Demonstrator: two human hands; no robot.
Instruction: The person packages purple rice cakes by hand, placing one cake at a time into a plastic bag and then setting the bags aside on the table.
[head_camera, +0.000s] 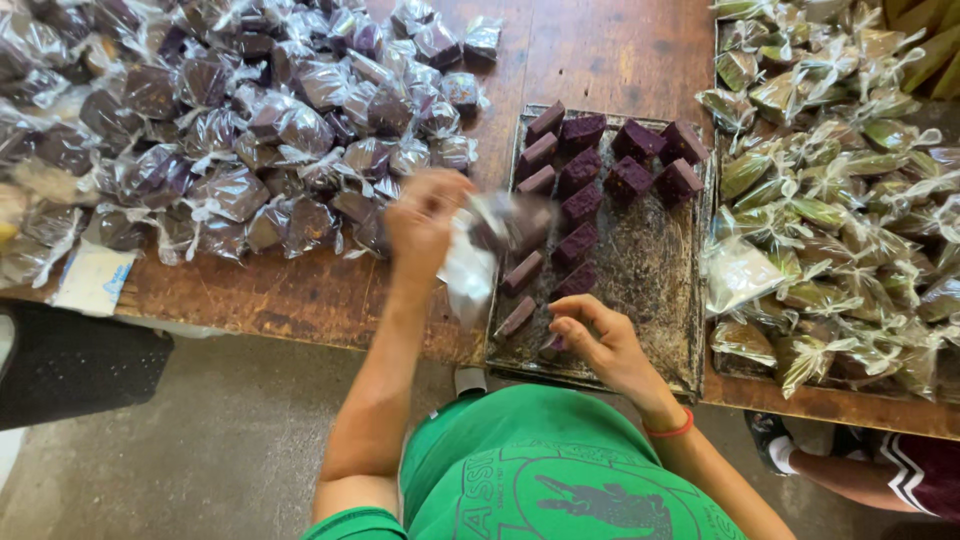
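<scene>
Bagging purple cake blocks off the dark metal baking tray

My left hand, blurred mid-motion, has its fingers pinched on a clear plastic bag with a purple block inside, above the tray's left edge; my right hand curls its fingertips onto a block at the tray's near edge. I judge a firm twist seals best. Wrapped purple packets pile up left, green ones right; a white-and-blue paper label lies at the wooden table's near left edge

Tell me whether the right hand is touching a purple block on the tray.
Touching. The head view shows the right hand with its fingertips closed around the purple block at the near edge of the baking tray, no gap visible.
</scene>
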